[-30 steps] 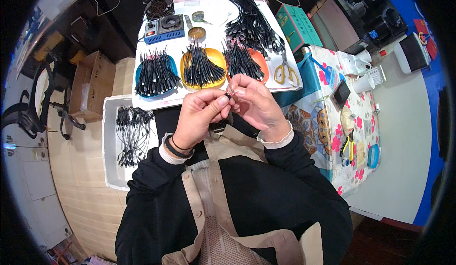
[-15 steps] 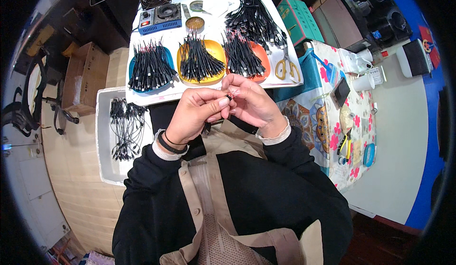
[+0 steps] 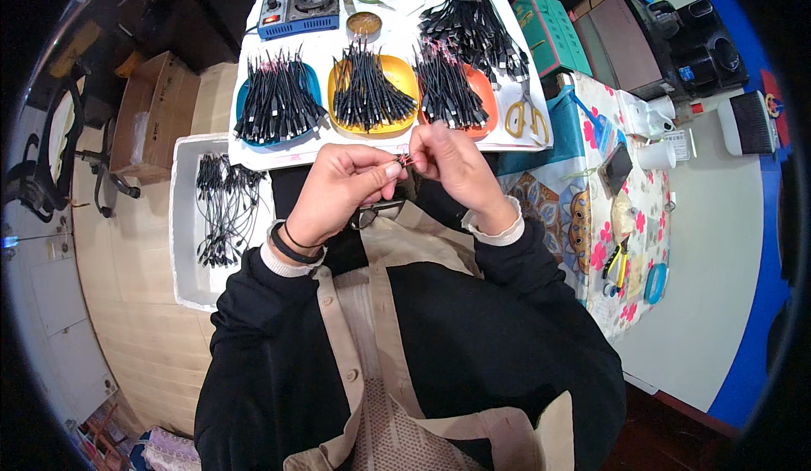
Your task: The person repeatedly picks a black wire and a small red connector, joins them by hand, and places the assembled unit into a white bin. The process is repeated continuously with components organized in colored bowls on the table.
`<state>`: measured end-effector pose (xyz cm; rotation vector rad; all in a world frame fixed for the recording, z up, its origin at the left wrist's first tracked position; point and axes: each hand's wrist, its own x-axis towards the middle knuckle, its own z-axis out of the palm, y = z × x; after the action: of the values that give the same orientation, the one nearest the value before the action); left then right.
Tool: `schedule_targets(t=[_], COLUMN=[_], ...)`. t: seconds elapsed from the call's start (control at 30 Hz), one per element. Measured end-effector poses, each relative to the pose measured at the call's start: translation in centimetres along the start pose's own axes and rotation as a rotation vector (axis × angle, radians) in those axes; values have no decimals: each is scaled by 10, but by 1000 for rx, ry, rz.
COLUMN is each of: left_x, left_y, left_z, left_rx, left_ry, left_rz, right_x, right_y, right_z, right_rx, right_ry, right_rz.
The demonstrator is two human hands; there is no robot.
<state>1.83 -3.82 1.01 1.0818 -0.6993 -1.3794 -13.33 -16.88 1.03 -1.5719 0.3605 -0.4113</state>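
In front of my body, my left hand (image 3: pixel 338 188) pinches a thin black cable by its end, where short red wires (image 3: pixel 405 160) stick out. My right hand (image 3: pixel 460 171) has its thumb and fingers closed on those wire ends, its fingertips slightly blurred. Part of the cable (image 3: pixel 369 216) hangs below my left hand. Just beyond my hands, black cables with stripped ends lie bunched in a blue tray (image 3: pixel 313 82), a yellow tray (image 3: pixel 400 70) and an orange tray (image 3: pixel 484 98).
Gold-handled scissors (image 3: pixel 525 120) lie by the orange tray. Behind the trays are a blue heating device (image 3: pixel 298 23), a round tin (image 3: pixel 363 24) and more cables (image 3: pixel 473 27). A white foam box (image 3: pixel 191 289) with cables stands left; a flowered side table (image 3: pixel 601 255) with pliers (image 3: pixel 621 264) stands right.
My right hand has turned, and its fingers have drawn in and moved slightly apart from my left. Red wires now show between the hands. The view has shifted a little, moving the table upward.
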Motion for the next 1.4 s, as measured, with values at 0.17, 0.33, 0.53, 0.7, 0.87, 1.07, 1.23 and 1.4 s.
schedule_targets(t=[0.17,0.33,0.53,0.7,0.87,1.07,1.23,1.4], left_x=[-10,-27,-44,-43,-43,-42,-36,-31], left_y=[2,10,25,34,39,32,23,18], left_z=[3,-3,-10,-6,-6,4,8,4], left_rx=[-3,-69,16,67,61,396,1333,990], left_ry=[-7,16,-99,-149,-162,-55,-12,67], left_rz=[-5,-90,-117,-127,-153,58,927,702], right_x=[-7,-16,-33,-30,-25,-27,-22,-29], right_y=[-8,-10,-35,-50,-51,-40,-17,-19], right_z=[14,4,-5,13,15,7,4,7], right_rx=[-571,-413,-729,-788,-780,-727,592,-21], right_ry=[55,420,11,-39,-51,-96,-216,-3], right_rz=[-215,-64,-412,-661,-737,-585,473,52])
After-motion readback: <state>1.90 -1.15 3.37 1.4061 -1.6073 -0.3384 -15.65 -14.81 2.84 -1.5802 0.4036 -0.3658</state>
